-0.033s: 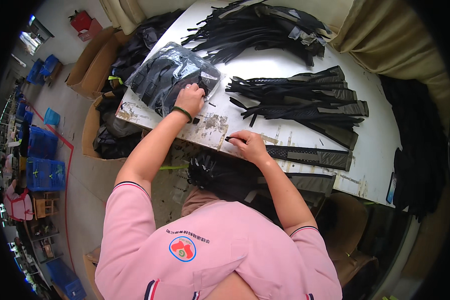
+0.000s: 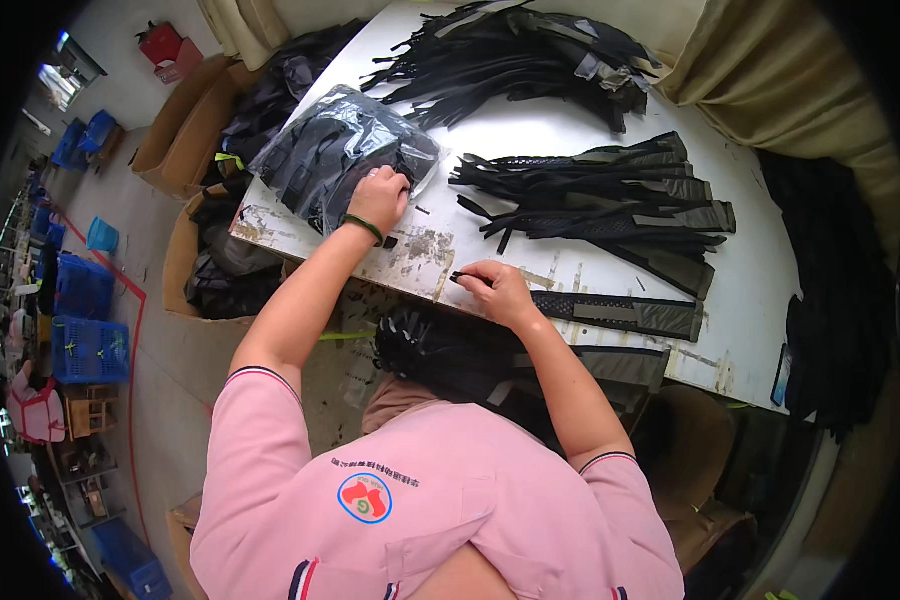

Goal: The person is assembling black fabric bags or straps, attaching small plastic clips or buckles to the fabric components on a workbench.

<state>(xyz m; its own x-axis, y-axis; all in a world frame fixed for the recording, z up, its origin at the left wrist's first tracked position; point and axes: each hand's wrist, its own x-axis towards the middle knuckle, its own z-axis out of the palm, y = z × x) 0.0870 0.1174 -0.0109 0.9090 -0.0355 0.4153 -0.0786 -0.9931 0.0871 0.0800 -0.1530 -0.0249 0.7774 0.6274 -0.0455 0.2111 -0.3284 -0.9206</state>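
Note:
At the table's near left, a clear plastic bag (image 2: 345, 140) full of black pieces lies on the white tabletop. My left hand (image 2: 380, 200) is at the bag's near right side, its fingers curled in against the dark contents; what they grip is hidden. To the right, by the table's near edge, my right hand (image 2: 500, 290) pinches the narrow black end of a strap. That strap's wide mesh and grey part (image 2: 620, 312) stretches rightward along the edge, passing beneath my hand and wrist. Beyond it lies a fanned pile of similar black straps (image 2: 610, 195).
A larger heap of black straps (image 2: 510, 65) covers the table's far side. Cardboard boxes (image 2: 182, 250) with black goods stand at the left. More black straps (image 2: 450, 345) lie below the table edge, over my lap. Black fabric (image 2: 840, 290) hangs at the right.

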